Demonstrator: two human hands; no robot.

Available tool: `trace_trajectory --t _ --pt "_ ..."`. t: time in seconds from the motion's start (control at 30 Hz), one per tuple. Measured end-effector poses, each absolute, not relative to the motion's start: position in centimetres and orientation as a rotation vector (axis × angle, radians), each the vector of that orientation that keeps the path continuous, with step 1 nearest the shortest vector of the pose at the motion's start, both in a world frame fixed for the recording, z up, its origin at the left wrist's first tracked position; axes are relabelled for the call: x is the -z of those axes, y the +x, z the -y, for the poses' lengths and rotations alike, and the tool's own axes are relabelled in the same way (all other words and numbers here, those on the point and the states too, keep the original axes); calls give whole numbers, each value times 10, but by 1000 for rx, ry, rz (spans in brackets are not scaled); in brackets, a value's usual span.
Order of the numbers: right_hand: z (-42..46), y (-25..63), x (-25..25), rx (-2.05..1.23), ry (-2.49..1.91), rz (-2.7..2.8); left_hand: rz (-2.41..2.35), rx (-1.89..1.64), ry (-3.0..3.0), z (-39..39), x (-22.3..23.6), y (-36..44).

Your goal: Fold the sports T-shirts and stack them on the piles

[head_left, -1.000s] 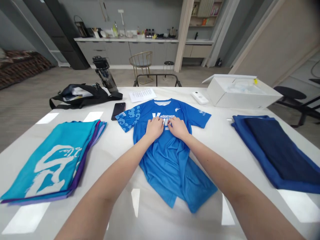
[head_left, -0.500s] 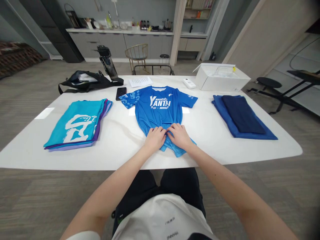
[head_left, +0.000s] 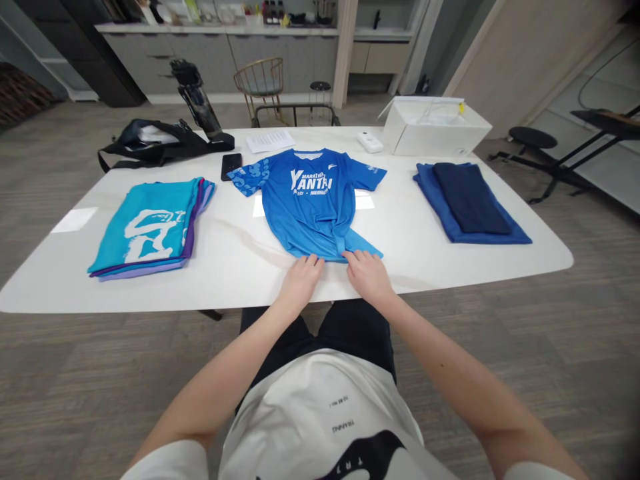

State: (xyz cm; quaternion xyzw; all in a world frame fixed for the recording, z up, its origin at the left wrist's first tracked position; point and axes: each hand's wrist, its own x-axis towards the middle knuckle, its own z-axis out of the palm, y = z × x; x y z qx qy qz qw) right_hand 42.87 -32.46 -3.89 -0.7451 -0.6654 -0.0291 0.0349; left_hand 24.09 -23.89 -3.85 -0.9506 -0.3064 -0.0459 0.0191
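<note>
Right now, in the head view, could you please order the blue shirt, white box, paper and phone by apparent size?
Largest to smallest:
1. Blue shirt
2. White box
3. Paper
4. Phone

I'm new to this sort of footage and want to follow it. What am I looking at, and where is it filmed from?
There is no machine here: each grip is a person's own bare hand. Every picture comes from a camera worn on that person's head, looking forward and down, so you see their arms and lap.

On the white table, a blue shirt lies spread, creased toward its lower edge. The left hand and right hand have fingertips at that edge; how firmly they hold it, I can't tell.

Folded cloth lies either side: a turquoise stack left, a blue stack right. Farther back are a bag, bottle, phone, paper and box.
</note>
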Motion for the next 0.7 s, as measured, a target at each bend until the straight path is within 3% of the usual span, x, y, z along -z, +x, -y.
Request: trace_trajectory --t 0.3,0.57,0.7 --pt "355 477 12 184 -2345 1630 1028 258 -2941 233 -14 159" --pt "400 509 19 -21 -2803 1313 1217 54 -2824 238 -6 97" --pt "407 498 22 -36 -2571 1607 1183 69 -2877 249 -3 108"
